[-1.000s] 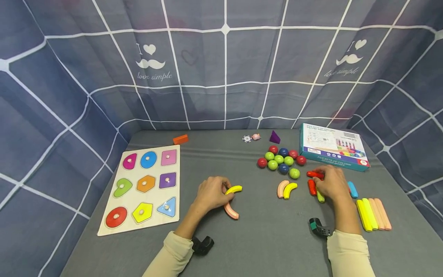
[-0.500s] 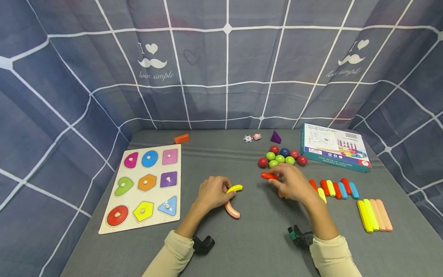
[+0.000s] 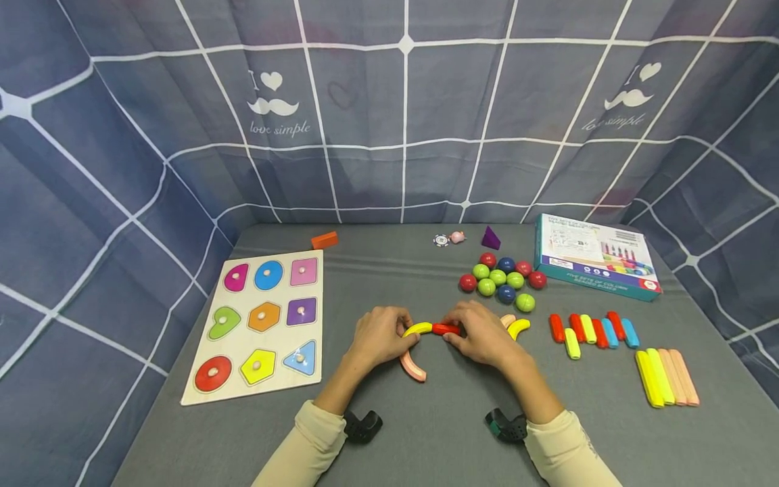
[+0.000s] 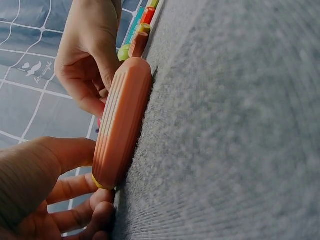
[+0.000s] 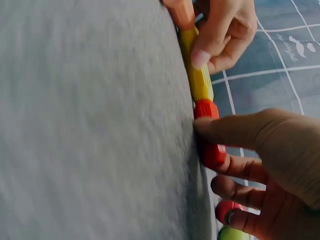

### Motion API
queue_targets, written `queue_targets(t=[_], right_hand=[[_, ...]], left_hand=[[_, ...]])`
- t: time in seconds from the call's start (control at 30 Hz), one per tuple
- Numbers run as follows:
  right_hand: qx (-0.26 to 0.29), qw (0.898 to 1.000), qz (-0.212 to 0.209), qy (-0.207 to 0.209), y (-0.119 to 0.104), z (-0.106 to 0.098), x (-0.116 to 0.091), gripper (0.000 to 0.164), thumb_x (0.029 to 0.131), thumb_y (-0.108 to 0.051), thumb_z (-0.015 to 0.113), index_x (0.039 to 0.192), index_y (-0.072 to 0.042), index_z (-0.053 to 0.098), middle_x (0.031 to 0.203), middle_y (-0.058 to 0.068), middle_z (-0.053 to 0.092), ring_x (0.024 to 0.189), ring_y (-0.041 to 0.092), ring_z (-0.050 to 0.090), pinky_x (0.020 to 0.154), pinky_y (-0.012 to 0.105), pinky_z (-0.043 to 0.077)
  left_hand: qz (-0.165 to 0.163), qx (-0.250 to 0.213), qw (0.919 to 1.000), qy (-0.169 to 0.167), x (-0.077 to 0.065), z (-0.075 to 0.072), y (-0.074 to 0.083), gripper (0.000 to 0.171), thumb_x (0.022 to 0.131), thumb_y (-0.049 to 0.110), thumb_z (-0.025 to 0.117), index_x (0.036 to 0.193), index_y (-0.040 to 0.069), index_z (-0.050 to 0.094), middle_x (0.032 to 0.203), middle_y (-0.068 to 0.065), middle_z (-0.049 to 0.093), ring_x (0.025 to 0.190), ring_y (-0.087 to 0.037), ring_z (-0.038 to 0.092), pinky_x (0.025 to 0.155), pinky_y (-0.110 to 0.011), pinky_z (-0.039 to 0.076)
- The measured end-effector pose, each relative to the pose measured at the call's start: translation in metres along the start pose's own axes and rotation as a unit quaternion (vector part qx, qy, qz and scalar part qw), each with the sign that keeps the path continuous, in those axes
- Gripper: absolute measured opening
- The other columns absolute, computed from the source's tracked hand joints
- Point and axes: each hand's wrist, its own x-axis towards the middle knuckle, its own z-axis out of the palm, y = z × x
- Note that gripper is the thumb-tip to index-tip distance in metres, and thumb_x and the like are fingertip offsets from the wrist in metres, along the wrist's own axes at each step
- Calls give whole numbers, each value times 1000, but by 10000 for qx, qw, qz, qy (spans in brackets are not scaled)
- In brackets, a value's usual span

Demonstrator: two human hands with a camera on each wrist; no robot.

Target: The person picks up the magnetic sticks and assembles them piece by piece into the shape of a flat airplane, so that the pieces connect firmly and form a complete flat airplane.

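In the head view my left hand pinches a yellow curved block on the grey table. A peach curved block runs from its left end toward me; the left wrist view has this peach block up close. My right hand grips a short red block between thumb and fingers. The red block meets the right end of the yellow block in the right wrist view. Partly behind the right hand lie another peach curved block and another yellow curved block.
Left of the hands lies a wooden shape puzzle board. Red, green and blue balls cluster beyond the right hand, near a flat box. Several short coloured blocks and longer straight ones lie at right.
My right hand has moved left from the row of short blocks, bringing a red block up against the yellow curved block. My left hand has stayed on the yellow curved block.
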Motion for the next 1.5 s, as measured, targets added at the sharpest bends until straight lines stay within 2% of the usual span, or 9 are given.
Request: queue_targets(t=[0.47, 0.73, 0.8, 0.9, 1.0, 1.07, 1.23, 1.33, 1.5], right_hand=[[228, 9994, 249, 100, 3, 3, 0, 17, 78, -22, 78, 92, -16, 70, 82, -7, 55, 76, 12, 50, 69, 35, 41], [563, 9983, 88, 121, 3, 5, 2, 17, 81, -21, 76, 97, -15, 72, 82, -9, 58, 72, 8, 50, 65, 29, 41], [701, 9969, 83, 343, 8, 0, 2, 19, 82, -20, 75, 99, -13, 71, 82, -9, 58, 70, 8, 50, 63, 28, 41], [804, 9909, 325, 1025, 25, -18, -4, 21, 82, -17, 75, 100, -9, 71, 79, -6, 59, 66, 10, 51, 59, 29, 41], [576, 9791, 881, 1738, 51, -37, -16, 20, 82, -14, 73, 100, -5, 69, 81, 1, 59, 67, 17, 51, 60, 33, 40], [319, 9713, 1396, 1900, 67, -47, -26, 22, 83, -14, 72, 102, -4, 68, 85, 6, 59, 70, 21, 52, 62, 35, 38], [75, 9651, 2306, 1235, 93, -58, -42, 34, 85, -23, 70, 113, -6, 65, 102, 16, 57, 81, 28, 53, 67, 44, 39], [188, 9661, 2439, 824, 97, -58, -44, 37, 86, -27, 69, 116, -6, 63, 106, 18, 57, 83, 30, 54, 71, 49, 39], [168, 9652, 2536, 611, 97, -56, -43, 36, 86, -27, 68, 115, -6, 62, 102, 16, 59, 82, 29, 53, 71, 49, 38]], left_hand=[[-102, -46, 9998, -169, 0, -3, -1, 19, 70, 36, 75, 72, 21, 63, 56, 12, 51, 48, -6, 46, 43, -28, 36], [277, -88, 9995, -116, 0, -1, -1, 24, 75, 37, 78, 95, 24, 73, 82, 9, 62, 69, -7, 54, 56, -28, 41], [330, -145, 9993, -109, -1, 0, -1, 21, 77, 35, 78, 95, 24, 74, 83, 8, 62, 72, -7, 55, 58, -28, 42], [362, -207, 9991, -114, -1, 0, -1, 16, 78, 32, 77, 92, 24, 75, 83, 9, 61, 73, -7, 56, 60, -29, 43], [385, -237, 9989, -129, -1, 1, 0, 14, 79, 30, 77, 90, 23, 74, 82, 9, 61, 74, -8, 56, 61, -30, 43], [368, -229, 9989, -158, -1, 1, 0, 13, 80, 30, 76, 91, 23, 74, 82, 9, 61, 75, -9, 56, 62, -30, 43], [348, -219, 9989, -206, -1, 1, -1, 12, 81, 28, 75, 92, 23, 74, 82, 10, 60, 76, -10, 57, 63, -31, 43], [345, -203, 9990, -217, -1, 1, -1, 12, 81, 28, 75, 92, 23, 74, 82, 10, 59, 76, -10, 56, 63, -31, 43], [392, -233, 9987, -223, -1, 1, 0, 13, 81, 28, 74, 93, 22, 74, 82, 10, 60, 77, -11, 57, 64, -31, 43]])
